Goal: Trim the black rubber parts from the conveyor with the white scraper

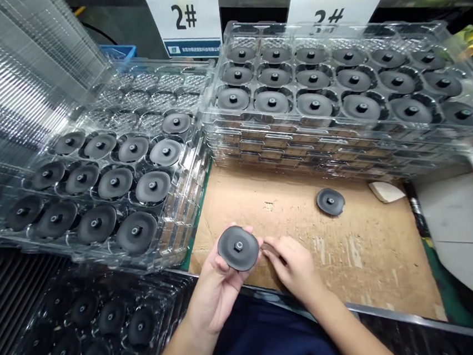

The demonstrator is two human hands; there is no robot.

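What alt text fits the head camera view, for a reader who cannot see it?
A left hand holds up a black round disc with a central stud, the right hand at its edge, above a worn cardboard sheet. Clear plastic trays of matching discs sit behind, below signs marked 2# and 3#.

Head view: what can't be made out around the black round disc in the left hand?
Underside of the black round disc: hidden by the disc itself and the left hand.
Dark sliver at the right hand's fingertips: too small, partly hidden by the fingers.
Print on the blue strip of the white "2#" card: too small.
White "3#" card: cut off by the top edge, lower part behind a clear plastic tray.
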